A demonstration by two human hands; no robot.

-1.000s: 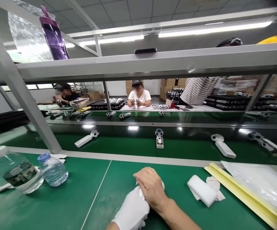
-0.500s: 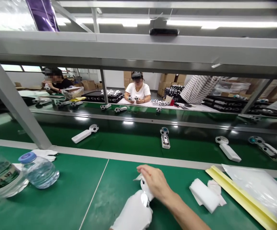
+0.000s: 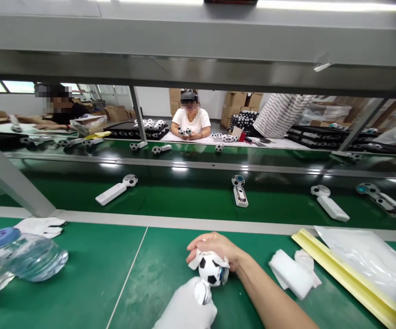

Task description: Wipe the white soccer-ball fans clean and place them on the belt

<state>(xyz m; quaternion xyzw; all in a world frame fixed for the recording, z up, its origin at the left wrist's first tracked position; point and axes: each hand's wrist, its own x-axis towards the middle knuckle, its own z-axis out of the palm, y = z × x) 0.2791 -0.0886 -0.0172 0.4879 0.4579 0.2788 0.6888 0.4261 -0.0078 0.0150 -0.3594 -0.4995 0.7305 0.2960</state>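
Note:
My left hand [image 3: 189,306], in a white glove, is wrapped round the handle end of a white device with a soccer-ball head [image 3: 210,268]. Bare, my right hand [image 3: 214,246] curls over the far side of that ball head, pressing a thin white cloth [image 3: 196,260] against it. The ball's black and white pattern faces me, and a bit of blue shows at its right edge. Most of the handle is hidden in the glove.
Bottles [image 3: 35,256] and a white glove [image 3: 42,226] lie left. At right are a white foam block [image 3: 292,274], a yellow strip [image 3: 348,278] and a plastic bag [image 3: 372,265]. Several devices [image 3: 330,205] rest on the green belt [image 3: 184,196]; people sit beyond. A grey post [image 3: 16,176] stands left.
My right hand has shifted to the far side of the ball head, whose patterned face now shows more fully. The view has tilted down, and the near bottle sits further left in it.

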